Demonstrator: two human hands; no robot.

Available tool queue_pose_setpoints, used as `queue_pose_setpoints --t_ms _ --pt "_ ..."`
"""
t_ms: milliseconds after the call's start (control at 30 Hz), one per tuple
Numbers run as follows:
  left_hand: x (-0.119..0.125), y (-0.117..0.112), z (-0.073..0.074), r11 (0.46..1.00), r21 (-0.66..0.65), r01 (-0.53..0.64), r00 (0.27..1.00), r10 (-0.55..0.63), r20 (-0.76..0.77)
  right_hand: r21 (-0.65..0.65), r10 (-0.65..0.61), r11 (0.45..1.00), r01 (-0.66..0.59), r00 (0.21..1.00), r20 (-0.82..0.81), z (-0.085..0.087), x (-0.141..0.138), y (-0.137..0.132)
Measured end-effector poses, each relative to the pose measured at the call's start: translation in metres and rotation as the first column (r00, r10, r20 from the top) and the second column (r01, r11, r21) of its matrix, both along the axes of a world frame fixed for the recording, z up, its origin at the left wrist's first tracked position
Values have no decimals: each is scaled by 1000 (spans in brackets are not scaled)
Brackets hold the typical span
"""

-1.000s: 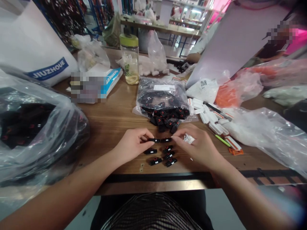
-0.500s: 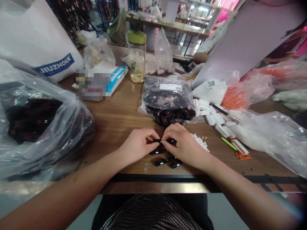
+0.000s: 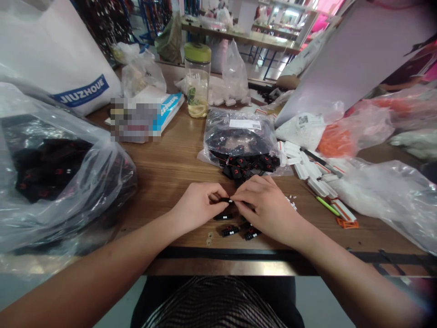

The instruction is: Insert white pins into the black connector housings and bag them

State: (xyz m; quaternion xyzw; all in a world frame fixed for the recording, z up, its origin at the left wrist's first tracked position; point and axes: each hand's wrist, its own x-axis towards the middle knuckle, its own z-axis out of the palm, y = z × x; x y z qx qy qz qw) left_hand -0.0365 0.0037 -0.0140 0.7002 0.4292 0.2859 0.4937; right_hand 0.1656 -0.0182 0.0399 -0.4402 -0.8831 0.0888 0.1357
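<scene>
Black plastic connector (image 3: 225, 200), a small ribbed oblong block, lies between the two hands, just far of the near table edge, its long axis running left to right across the view. Left hand (image 3: 196, 207): curled almost closed, fingers wrapped over the connector's left end, which it appears to pinch. Right hand (image 3: 268, 207): also curled, reaching in from the right with its fingertips (image 3: 232, 198) at the connector's right end, where a tiny white speck shows. Whether this hand grips the connector, the speck or both cannot be told. The left hand lies slightly nearer the connector's visible middle.

Beneath the hands, on the brown wood-grain table (image 3: 164, 168), lie loose matching connectors (image 3: 229, 231), each with small white dots and a red mark. Farther off, a heap of black connectors (image 3: 246, 167) rests against a clear plastic bag of black parts (image 3: 239, 132). To the right of the hands are scattered small white pieces (image 3: 292, 203). At far left, a large, crinkled clear plastic bag (image 3: 51, 182) holds more black parts. Beyond, a glass jar with a green lid (image 3: 197, 79) stands upright.
</scene>
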Motion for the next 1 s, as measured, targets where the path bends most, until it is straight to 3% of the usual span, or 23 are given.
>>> queue_pose_setpoints --t_ms 233,333,533,633,767,833,900,1000 --pt "0 0 -2 1000 -2 -2 1000 2 0 31 2 1000 -5 997 74 -1 -5 -8" --pt "-1 0 4 998 64 19 994 -11 -111 3 6 1000 -7 999 37 0 1 0" --pt "-3 -2 15 974 219 63 930 22 -367 123 -230 967 221 971 65 -2 8 38" --pt "-4 -2 17 969 229 87 926 6 -378 196 -306 940 280 945 118 -5 -5 48" --pt "-6 -2 17 964 240 111 944 -27 -329 249 -317 936 250 905 282 -9 -19 51" --pt "-7 -2 15 959 267 93 961 -17 -275 216 -315 942 258 900 301 -8 -20 51" --pt "-8 0 12 944 329 22 979 47 -200 134 -326 944 303 921 215 -3 -16 51" --pt "-7 4 8 889 442 -121 986 160 -53 -177 -302 941 287 952 -59 4 -8 48"
